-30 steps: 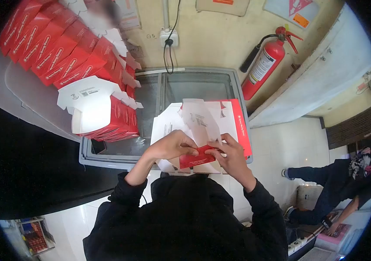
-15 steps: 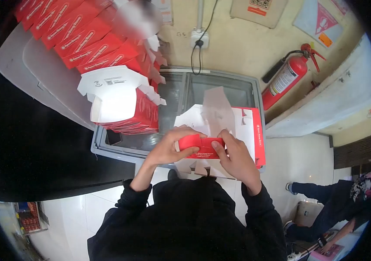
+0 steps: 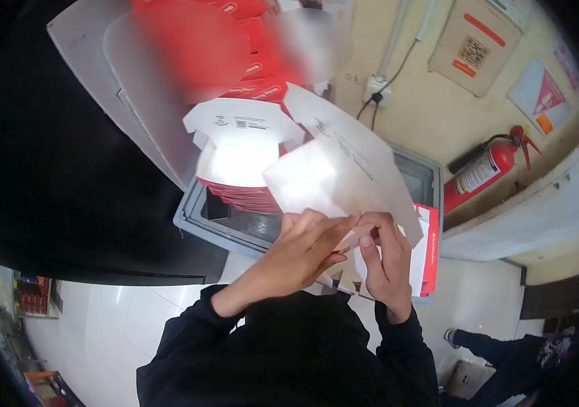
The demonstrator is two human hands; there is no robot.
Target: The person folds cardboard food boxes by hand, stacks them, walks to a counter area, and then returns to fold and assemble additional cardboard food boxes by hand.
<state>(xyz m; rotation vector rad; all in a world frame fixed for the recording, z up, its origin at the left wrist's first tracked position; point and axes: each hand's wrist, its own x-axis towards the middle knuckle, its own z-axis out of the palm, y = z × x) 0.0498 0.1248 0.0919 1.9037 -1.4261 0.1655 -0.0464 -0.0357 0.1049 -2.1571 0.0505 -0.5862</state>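
Note:
A partly folded carton (image 3: 364, 163), its white inner side up, is between my two hands above the glass-topped chest. My left hand (image 3: 306, 251) presses on its near edge with the fingers together. At the same edge my right hand (image 3: 386, 258) pinches the card between thumb and fingers. Left of the carton stands a nested stack of red and white boxes (image 3: 242, 159), close to its far flap. Beneath and to the right lie flat card sheets with a red border (image 3: 431, 251).
The chest (image 3: 191, 220) has a grey frame. More red boxes (image 3: 255, 47) rise at the back, partly blurred. A fire extinguisher (image 3: 483, 173) hangs by the wall, right of a socket with a cable (image 3: 376, 95). Another person's leg (image 3: 483, 346) shows at the lower right.
The carton has been turned and opened out, showing its white inside instead of the red edge strip. Both hands stay on it. The view has swung left, shifting the surroundings to the right.

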